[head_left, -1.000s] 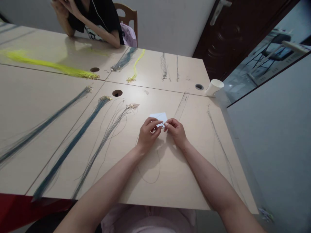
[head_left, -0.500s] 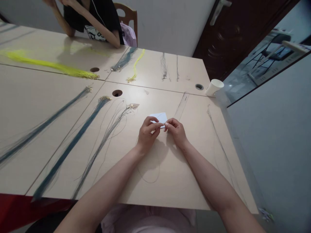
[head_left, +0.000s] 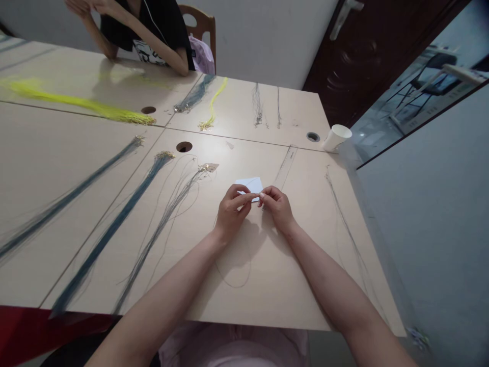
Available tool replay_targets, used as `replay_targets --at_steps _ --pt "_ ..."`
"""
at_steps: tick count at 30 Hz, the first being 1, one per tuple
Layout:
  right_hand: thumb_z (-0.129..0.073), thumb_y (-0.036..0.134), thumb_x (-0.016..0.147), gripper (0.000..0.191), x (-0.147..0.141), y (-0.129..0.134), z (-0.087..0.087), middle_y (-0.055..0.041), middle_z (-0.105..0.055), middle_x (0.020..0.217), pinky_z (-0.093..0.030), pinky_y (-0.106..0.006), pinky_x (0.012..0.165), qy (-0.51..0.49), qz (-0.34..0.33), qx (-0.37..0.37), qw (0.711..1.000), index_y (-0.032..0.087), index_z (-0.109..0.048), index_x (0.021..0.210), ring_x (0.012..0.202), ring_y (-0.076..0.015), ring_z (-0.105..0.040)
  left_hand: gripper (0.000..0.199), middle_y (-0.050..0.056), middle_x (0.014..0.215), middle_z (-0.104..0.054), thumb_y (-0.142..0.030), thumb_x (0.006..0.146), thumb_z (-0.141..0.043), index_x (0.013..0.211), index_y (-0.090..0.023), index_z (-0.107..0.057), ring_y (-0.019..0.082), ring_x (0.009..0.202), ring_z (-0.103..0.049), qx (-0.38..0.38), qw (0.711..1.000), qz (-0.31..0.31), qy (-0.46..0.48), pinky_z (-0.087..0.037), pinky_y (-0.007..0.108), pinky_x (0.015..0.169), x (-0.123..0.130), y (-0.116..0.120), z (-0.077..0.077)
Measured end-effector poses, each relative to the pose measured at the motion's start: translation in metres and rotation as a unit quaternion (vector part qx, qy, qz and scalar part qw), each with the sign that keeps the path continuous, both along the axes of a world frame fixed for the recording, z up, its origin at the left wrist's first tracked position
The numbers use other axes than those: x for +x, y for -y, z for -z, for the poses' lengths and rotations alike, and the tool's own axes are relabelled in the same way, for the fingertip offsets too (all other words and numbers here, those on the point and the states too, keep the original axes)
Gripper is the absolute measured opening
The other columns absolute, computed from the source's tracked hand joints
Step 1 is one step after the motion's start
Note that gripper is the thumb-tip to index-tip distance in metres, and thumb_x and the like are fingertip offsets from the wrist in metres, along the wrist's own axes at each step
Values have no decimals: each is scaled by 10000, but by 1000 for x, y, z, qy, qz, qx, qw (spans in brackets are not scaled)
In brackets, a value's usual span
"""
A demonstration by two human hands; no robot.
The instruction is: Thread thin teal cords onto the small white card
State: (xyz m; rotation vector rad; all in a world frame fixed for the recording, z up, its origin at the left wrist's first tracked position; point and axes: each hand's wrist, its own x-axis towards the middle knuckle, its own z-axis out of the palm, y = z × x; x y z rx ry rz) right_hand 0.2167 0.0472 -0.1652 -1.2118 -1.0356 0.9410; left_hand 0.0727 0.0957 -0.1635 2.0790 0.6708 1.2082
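My left hand [head_left: 231, 208] and my right hand [head_left: 279, 207] meet at the fingertips above the table, thumbs and forefingers pinched together. A thin line [head_left: 234, 286] runs from beneath them and lies in a loose loop on the tabletop. What sits right at the fingertips is too small to make out. Just behind the fingers is a small white card [head_left: 252, 183], partly covered by my left hand. A clear ruler [head_left: 287, 164] lies beyond my right hand, its near end reaching under that hand.
Left of my hands lie a grey bundle of lines [head_left: 164, 219] and blue-green bundles [head_left: 114, 227] with small gold metal ends. A yellow bundle [head_left: 84, 105] stretches farther back. A white cup [head_left: 337, 136] stands at the right edge. Across the table sits a person [head_left: 148, 35].
My hands hold nearly the same place and pinch, with only a slight shift at the fingertips. The person across the table has lowered their hands a little.
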Motion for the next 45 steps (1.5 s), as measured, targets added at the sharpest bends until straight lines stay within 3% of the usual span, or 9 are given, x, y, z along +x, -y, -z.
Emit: replay_targets --at_steps 12,25,37,45 --pt "-564 292 763 115 0 0 -1 33 -541 588 -397 -266 628 -2 2 -4 1000 192 -549 706 588 -122 -505 250 29 901 -523 -89 788 -532 972 -224 -634 55 680 -515 -7 1000 -18 5 -416 179 551 3 1 -3" --pt "-583 268 768 103 0 0 1 40 -553 584 -382 -245 606 -13 -7 3 1000 190 -557 707 580 -109 -504 167 22 879 -520 -172 782 -576 941 -193 -622 37 581 -455 -51 998 -19 8 -396 194 522 5 0 -1" --pt "-576 287 761 111 0 -1 2 38 -544 582 -394 -257 607 -1 -7 2 1000 196 -553 701 573 -118 -510 111 28 901 -512 -142 767 -597 858 -192 -636 37 609 -501 28 998 -57 21 -437 179 528 5 1 -2" --pt "-579 290 757 109 -2 -1 0 37 -546 586 -401 -261 611 -1 -8 1 1000 200 -551 702 580 -123 -516 81 30 895 -511 -148 761 -608 827 -183 -638 43 614 -502 27 997 -66 24 -430 187 522 6 0 0"
